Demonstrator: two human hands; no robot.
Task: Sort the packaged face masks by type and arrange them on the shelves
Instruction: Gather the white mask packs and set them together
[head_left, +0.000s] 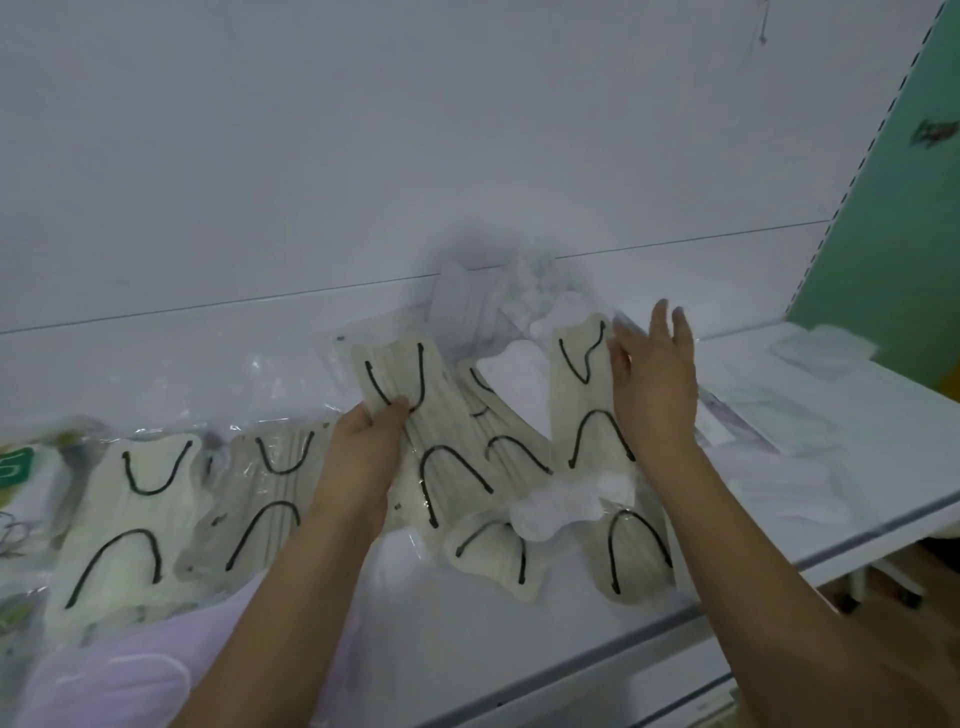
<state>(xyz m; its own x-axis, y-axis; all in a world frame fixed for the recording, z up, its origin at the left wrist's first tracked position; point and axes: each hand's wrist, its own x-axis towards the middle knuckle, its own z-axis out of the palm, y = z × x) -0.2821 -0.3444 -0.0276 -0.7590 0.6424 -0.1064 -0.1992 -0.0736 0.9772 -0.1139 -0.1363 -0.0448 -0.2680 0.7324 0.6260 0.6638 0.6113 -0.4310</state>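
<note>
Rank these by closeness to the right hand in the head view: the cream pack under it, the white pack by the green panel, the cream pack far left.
1. Cream pack beneath the right hand.
2. White pack, right, beside the green panel.
3. Far-left cream pack, beyond the left hand.

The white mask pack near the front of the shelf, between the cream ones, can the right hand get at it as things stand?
Probably yes. The right hand is open, holding nothing, just behind the white mask pack. The pack lies on top of the cream packs with nothing over it, and the left hand grips another pack off to the side.
</note>
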